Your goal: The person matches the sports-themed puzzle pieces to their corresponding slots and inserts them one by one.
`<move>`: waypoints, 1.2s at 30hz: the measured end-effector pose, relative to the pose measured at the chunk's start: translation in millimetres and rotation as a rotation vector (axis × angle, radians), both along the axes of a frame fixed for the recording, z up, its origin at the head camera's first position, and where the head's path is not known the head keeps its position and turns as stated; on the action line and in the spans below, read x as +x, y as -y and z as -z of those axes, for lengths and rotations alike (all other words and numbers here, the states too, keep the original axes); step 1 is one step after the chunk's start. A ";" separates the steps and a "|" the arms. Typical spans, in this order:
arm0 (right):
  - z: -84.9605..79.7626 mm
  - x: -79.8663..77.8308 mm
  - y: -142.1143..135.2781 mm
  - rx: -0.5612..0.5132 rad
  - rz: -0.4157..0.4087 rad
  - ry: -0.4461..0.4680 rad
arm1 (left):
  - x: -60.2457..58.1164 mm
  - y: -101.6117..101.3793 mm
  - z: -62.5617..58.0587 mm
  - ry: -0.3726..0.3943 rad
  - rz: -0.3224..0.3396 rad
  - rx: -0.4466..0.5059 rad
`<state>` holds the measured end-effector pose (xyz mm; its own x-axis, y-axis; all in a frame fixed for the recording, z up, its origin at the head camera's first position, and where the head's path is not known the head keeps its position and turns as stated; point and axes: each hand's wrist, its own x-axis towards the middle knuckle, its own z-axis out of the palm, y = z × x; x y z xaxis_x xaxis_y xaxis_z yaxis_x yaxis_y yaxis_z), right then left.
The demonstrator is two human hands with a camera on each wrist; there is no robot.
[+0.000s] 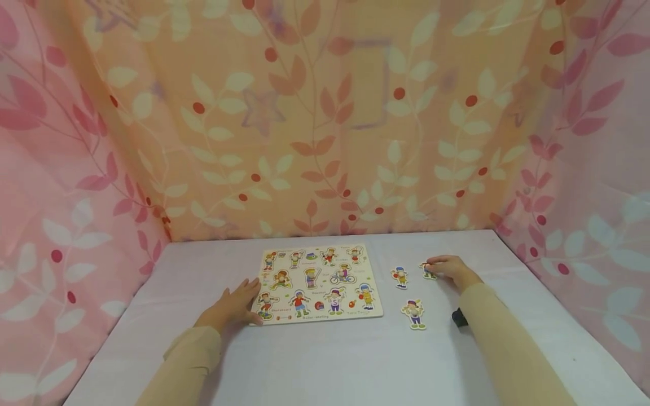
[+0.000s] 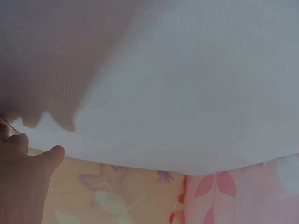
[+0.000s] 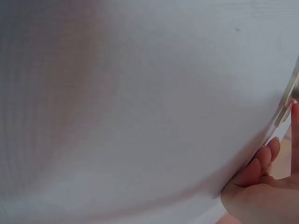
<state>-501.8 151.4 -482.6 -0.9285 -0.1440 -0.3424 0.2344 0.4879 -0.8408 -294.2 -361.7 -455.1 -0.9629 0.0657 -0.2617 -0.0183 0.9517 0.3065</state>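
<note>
A puzzle board (image 1: 299, 285) printed with children playing sports lies flat on the table. My left hand (image 1: 233, 304) rests at the board's left edge, fingers spread and thumb by the near left corner. In the left wrist view, that hand (image 2: 25, 163) shows only at the lower left. To the right of the board, my right hand (image 1: 452, 269) holds the top of a small figure-shaped puzzle piece (image 1: 429, 274) with its fingertips. The right wrist view catches the piece's edge (image 3: 287, 105) at the fingertips, with the other fingers (image 3: 264, 156) curled below.
Two more figure pieces lie between the board and my right arm: a blue-capped one (image 1: 399, 278) and a nearer one in purple trousers (image 1: 415, 314). A small black object (image 1: 459, 317) shows beside the right sleeve. Leaf-patterned curtains (image 1: 325, 141) enclose the white table (image 1: 325, 366).
</note>
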 end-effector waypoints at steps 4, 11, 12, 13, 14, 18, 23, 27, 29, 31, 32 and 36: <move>2.9 -2.5 3.6 0.012 0.028 -0.018 | 1.5 0.7 0.9 -0.005 0.002 0.011; 7.6 -3.8 4.4 0.046 0.041 -0.042 | 2.3 2.4 -1.4 -0.007 0.009 0.027; 7.7 -3.4 4.6 0.047 0.045 -0.042 | 1.9 2.3 -1.4 -0.009 0.013 0.025; 7.7 -3.1 5.1 0.050 0.050 -0.043 | 1.7 1.9 -1.5 -0.008 0.009 0.027; 7.6 -2.5 5.8 0.055 0.049 -0.050 | 1.9 1.8 -1.4 -0.008 0.010 0.024; 5.6 1.6 11.0 0.080 0.038 -0.082 | 4.1 2.1 -0.6 -0.003 -0.003 0.013; 2.2 6.7 16.2 0.120 0.063 -0.109 | 5.7 2.3 -0.9 -0.013 -0.002 0.011; 0.3 7.6 15.2 0.125 0.100 -0.104 | 2.5 1.0 0.7 -0.021 0.014 0.008; -0.2 7.3 14.4 0.121 0.106 -0.103 | 1.4 0.4 1.2 -0.021 0.016 0.003; -0.8 7.3 14.0 0.102 0.111 -0.100 | 1.8 -0.2 0.7 -0.023 0.016 -0.007; -1.1 7.6 13.9 0.091 0.113 -0.100 | 1.9 -0.5 0.5 -0.022 0.012 -0.008; -2.9 11.8 14.3 0.054 0.139 -0.099 | 3.0 -1.8 -0.5 -0.024 0.008 0.002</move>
